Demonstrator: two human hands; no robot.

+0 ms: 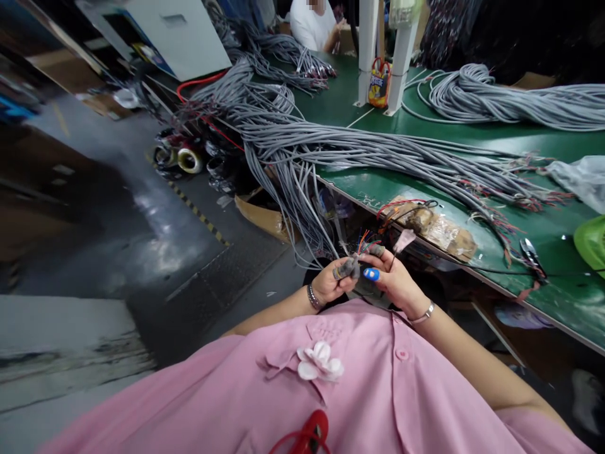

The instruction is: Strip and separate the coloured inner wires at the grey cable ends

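In the head view, the left hand (333,280), its fingertips in grey covers, grasps the end of a slim grey round cable, from which thin multicoloured wires (363,241) fan out just above the fingers. The right hand (399,285), blue wrapping on its thumb, reaches these wires with its fingertips; whether it pinches them I cannot tell. Both are in front of the green smooth-topped bench (567,302), where a long bundle of grey round cables (340,139) hangs partly over the edge, near a tape-covered brown block (437,228) and dark-handled metal pliers (532,255).
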